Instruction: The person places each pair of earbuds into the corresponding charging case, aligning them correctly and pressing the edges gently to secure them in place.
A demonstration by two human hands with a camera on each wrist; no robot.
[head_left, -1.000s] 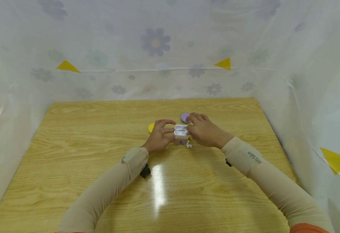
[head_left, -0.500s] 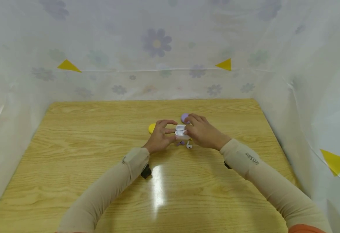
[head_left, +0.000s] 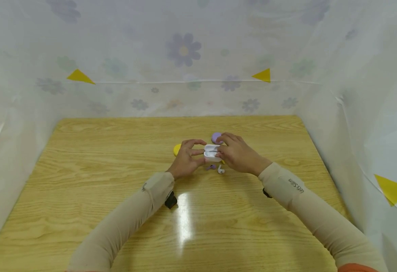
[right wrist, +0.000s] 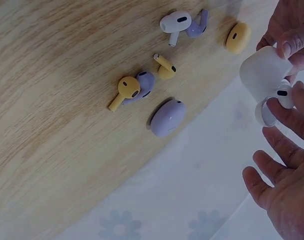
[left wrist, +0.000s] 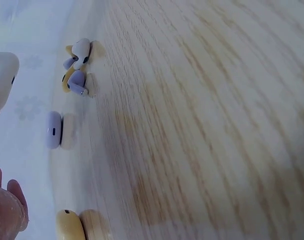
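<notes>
My left hand [head_left: 186,160] grips a white earbud case [head_left: 212,155], held above the table with its lid flipped up. In the right wrist view, that hand's thumb lies on the white case body [right wrist: 264,72]. My right hand [head_left: 237,155] is at the case's right side. Its thumb and index finger pinch a white earbud [right wrist: 283,93] at the mouth of the case, the other fingers spread. How deep this earbud sits is hidden by the fingers. Below the hands lie another white earbud [head_left: 220,170] and a purple earbud [head_left: 212,167].
A closed purple case [head_left: 216,137] stands behind the hands, a yellow case [head_left: 176,150] to their left. More loose earbuds lie close together: a yellow one [right wrist: 127,87] against a purple one [right wrist: 145,80], and another yellow one [right wrist: 167,70]. White patterned sheeting borders the wooden table [head_left: 99,181].
The white case has shifted and tilted very slightly between the hands. The right fingers stay at its opening, and the things on the table have not moved.
</notes>
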